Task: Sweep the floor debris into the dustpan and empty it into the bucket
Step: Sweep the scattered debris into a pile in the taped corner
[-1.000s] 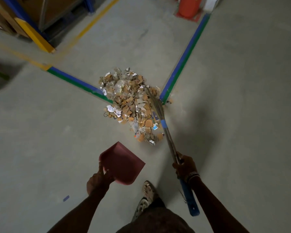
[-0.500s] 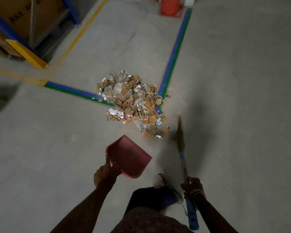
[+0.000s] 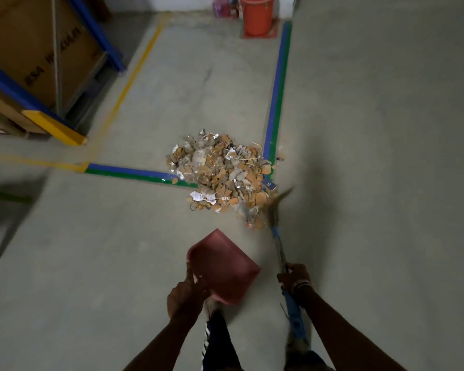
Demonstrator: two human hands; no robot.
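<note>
A heap of debris (image 3: 223, 178), brown shards mixed with paper scraps, lies on the concrete floor at the corner of the blue and green floor tape. My left hand (image 3: 185, 295) grips a dull red dustpan (image 3: 223, 266) by its rear edge, held just short of the heap. My right hand (image 3: 295, 279) is closed around a blue-handled broom (image 3: 277, 245). The broom's blurred bristles reach the heap's near right edge. An orange bucket (image 3: 256, 14) stands at the far end of the tape line.
Blue shelving (image 3: 97, 36) with large cardboard boxes (image 3: 35, 49) fills the upper left, ending in a yellow guard (image 3: 54, 127). Yellow floor lines (image 3: 134, 73) border it. A pink object (image 3: 221, 8) sits left of the bucket. My legs and feet show at the bottom.
The broom was pulled back off the heap, then swung forward again to its near right edge. The dustpan stayed in my left hand. The view tilted up, bringing the bucket into sight.
</note>
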